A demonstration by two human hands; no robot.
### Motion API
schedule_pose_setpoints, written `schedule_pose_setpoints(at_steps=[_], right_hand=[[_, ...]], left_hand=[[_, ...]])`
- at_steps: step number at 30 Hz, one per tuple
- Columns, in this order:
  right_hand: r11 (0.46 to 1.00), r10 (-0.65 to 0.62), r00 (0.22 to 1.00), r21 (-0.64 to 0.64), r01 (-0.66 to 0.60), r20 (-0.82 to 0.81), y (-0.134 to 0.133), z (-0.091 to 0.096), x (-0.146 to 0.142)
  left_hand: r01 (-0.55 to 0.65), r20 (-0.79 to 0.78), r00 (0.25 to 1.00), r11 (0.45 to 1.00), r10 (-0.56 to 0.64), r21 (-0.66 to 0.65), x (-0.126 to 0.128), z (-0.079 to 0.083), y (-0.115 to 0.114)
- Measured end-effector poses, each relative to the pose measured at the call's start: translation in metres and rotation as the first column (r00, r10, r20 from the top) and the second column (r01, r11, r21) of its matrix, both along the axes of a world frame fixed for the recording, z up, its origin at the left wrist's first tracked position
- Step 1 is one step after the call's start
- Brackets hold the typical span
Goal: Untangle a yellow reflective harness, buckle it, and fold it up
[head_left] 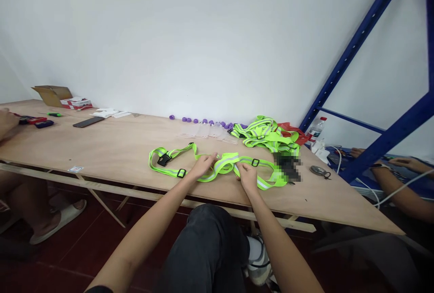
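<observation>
A neon-green reflective strap [226, 162] with a silver stripe lies across the wooden table in front of me. My left hand [204, 165] is closed on its middle stretch, and my right hand [247, 174] pinches the same strap a little to the right. Between the hands the strap bulges up in a loop. Its left part forms a loose ring with a black buckle [164, 159] and a black slider [181, 173]. Another slider [255, 162] sits on the right part, just beyond my right hand. My fingertips are partly hidden by the strap.
Behind lies a heap of similar straps [267, 134], beside purple tape rolls [205, 121] and clear bags [210, 132]. A phone [88, 122] is at left; a round metal object [318, 170] and a bottle [317, 129] are at right. Other people's hands show at both sides.
</observation>
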State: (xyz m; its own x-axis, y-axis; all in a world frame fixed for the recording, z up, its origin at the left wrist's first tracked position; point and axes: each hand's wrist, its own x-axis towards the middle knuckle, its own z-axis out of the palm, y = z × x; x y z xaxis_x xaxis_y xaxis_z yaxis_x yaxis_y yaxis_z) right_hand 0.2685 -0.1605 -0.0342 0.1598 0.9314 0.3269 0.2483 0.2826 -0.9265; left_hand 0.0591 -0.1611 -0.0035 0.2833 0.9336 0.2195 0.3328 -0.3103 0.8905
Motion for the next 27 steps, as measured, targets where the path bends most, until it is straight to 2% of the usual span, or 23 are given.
schedule_pose_setpoints(at_steps=[4,7,12,16,21,27], right_hand=[[0.997,0.077,0.997,-0.006,-0.077,0.012,-0.002,0.003,-0.001],[0.992,0.122,0.992,-0.011,-0.122,0.021,-0.004,0.006,0.000],[0.988,0.155,0.988,-0.003,-0.155,0.005,-0.004,0.005,0.000],[0.991,0.130,0.991,-0.005,-0.130,-0.020,-0.002,-0.001,-0.001],[0.995,0.102,0.994,-0.011,-0.102,-0.031,0.000,-0.002,0.000],[0.990,0.139,0.990,-0.004,-0.139,-0.024,-0.003,0.000,0.001]], left_hand=[[0.068,-0.017,0.997,0.988,-0.071,-0.139,0.005,0.007,0.012],[0.112,-0.010,0.993,0.982,-0.115,-0.154,0.009,0.010,0.017],[0.104,-0.015,0.994,0.992,-0.105,-0.067,0.009,0.013,0.015],[0.069,-0.107,0.992,0.997,-0.065,0.033,0.007,0.017,0.009],[0.091,-0.249,0.967,0.981,-0.046,0.173,0.006,0.020,0.002],[0.113,-0.288,0.957,0.963,-0.040,0.243,0.006,0.026,-0.001]])
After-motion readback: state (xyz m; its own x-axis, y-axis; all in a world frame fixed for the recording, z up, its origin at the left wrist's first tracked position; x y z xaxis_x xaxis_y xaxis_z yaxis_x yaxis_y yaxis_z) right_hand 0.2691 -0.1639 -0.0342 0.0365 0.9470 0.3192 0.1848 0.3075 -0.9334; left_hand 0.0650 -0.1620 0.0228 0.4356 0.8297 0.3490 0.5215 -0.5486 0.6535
